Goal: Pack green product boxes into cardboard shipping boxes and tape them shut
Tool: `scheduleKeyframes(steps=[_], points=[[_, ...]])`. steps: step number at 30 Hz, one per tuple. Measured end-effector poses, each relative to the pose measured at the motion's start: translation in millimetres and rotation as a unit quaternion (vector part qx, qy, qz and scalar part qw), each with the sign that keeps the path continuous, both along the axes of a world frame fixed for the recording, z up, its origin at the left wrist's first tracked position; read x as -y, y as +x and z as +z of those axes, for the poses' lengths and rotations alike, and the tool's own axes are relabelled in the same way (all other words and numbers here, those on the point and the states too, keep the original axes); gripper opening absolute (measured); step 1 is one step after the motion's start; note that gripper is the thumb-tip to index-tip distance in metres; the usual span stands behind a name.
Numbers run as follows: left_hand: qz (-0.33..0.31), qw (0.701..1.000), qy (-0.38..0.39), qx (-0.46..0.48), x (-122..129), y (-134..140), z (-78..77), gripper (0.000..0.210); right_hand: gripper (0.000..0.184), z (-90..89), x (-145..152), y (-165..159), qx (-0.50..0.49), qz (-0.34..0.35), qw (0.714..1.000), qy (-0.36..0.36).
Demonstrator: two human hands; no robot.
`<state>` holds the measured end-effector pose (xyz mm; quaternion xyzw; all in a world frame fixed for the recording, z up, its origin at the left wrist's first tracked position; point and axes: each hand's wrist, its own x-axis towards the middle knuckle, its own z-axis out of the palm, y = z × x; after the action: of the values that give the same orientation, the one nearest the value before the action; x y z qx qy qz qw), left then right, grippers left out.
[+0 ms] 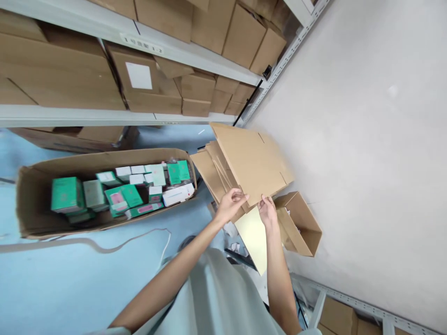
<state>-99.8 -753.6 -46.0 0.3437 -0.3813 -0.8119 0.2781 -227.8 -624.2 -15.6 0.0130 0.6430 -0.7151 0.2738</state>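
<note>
A flattened cardboard box [253, 158] leans in front of me, its near edge between my hands. My left hand [231, 204] pinches that edge near its left corner. A short way to the right, my right hand [268, 211] grips the same edge with fingers and thumb. More folded cardboard sheets [211, 170] stand in a stack behind and to the left of it. Below the cardboard, a pale yellow sheet [254, 237] slants down next to my right forearm. An open cardboard box [296, 223] stands just right of my right hand.
On the blue floor [87, 279] at left lies a long open carton [104, 160] holding several green and white small boxes [66, 193]. Metal shelves [195, 56] with brown cartons rise beyond it. A white wall [370, 139] bounds the right, with another rack [349, 298] at lower right.
</note>
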Motion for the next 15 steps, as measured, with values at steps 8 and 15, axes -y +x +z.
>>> scheduleKeyframes(steps=[8,15], points=[[0.096,0.991,0.089,-0.038,71.7,0.5,14.5,0.050,0.051,23.3,-24.7,39.7,-0.112,0.052,0.992,-0.001],[0.034,0.989,0.118,-0.084,58.0,-21.5,39.1,0.037,0.067,57.7,-106.3,7.7,-0.221,-0.056,0.964,0.134]])
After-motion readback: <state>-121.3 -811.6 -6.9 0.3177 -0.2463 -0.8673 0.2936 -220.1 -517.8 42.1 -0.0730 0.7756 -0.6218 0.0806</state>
